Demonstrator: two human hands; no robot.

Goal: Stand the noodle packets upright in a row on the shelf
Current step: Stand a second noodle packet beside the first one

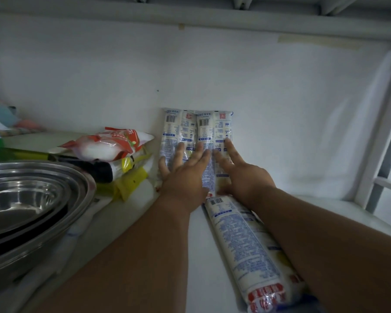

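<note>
Forearms reach in from six o'clock, both bare, stretching over the white shelf (203, 256). Under the right forearm, at about five o'clock, one packet (246, 242) lies flat on the shelf, its barcode end pointing toward the wall and its red-printed end nearest me. At eight o'clock, close on the left, sits a stack of steel bowls (29, 199), one nested in another.

Further in, near the centre, the left hand (185, 175) lies flat with fingers spread apart, pressed against the fronts of two upright packets (196, 136) rather than clamped around them. The right hand (244, 175) is beside it, fingers also loose and apart, the index finger stretched up along the right packet; its thumb is tucked low near the packet's foot, and I cannot tell whether it pinches anything. The two packets stand side by side, touching, backs against the white wall (280, 98), barcodes at the top.

At ten o'clock, just left of the upright pair, a pile of bags (113, 154) is heaped, red-and-white on top, yellow below. Far off at nine o'clock are some blurred coloured items I cannot make out.
</note>
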